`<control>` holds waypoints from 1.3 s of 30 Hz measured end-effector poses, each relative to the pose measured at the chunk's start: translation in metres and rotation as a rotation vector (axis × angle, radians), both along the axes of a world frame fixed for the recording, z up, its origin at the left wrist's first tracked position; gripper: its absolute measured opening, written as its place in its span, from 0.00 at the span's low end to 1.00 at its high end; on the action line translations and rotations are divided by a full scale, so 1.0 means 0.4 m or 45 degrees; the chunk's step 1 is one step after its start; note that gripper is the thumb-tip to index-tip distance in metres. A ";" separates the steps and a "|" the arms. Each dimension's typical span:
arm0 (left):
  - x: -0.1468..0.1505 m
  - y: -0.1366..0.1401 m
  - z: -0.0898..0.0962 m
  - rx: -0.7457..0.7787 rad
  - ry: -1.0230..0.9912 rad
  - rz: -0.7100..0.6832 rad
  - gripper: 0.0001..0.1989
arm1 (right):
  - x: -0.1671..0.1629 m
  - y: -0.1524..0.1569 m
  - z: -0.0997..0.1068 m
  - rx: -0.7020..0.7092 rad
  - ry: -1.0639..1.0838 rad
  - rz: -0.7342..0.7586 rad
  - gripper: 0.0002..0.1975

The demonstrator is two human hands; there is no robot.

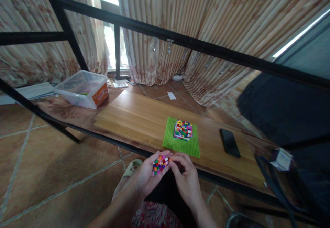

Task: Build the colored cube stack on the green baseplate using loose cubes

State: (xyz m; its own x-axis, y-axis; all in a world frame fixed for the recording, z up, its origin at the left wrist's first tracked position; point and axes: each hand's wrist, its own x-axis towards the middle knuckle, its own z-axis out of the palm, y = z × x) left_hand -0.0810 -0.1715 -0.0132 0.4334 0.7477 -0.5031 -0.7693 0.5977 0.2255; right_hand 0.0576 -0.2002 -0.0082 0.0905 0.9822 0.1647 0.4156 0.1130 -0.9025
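My left hand point(146, 174) is cupped palm up and holds a heap of small toy building bricks point(159, 165) in many colours. Beside it, the thumb and forefinger of my right hand point(186, 174) pinch a small orange brick point(170, 160) at the edge of the heap. Just beyond both hands a green studded baseplate point(191, 149) lies on the wooden board. A block-shaped build of multicoloured bricks point(183, 130) stands on the baseplate, with white showing low on its sides.
A black phone point(229, 142) lies on the wooden board point(139, 112) to the right. At the left stands a clear plastic box point(81, 88) with an orange label. A black metal bar point(154, 32) crosses in front of the curtains. A small white box point(282, 160) sits at the far right.
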 end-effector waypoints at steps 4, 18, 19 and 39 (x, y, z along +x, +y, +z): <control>-0.001 0.000 -0.003 -0.065 0.098 -0.069 0.11 | 0.010 0.006 -0.010 -0.179 0.507 -0.068 0.09; 0.000 -0.021 -0.057 -0.171 0.318 -0.308 0.09 | 0.046 0.091 -0.007 -0.201 0.962 -0.272 0.10; 0.005 -0.029 -0.065 -0.181 0.307 -0.343 0.09 | 0.053 0.104 -0.010 -0.157 0.900 -0.299 0.10; 0.023 -0.059 -0.163 -0.126 0.157 -0.690 0.14 | 0.129 0.268 -0.060 0.431 -0.611 -0.314 0.09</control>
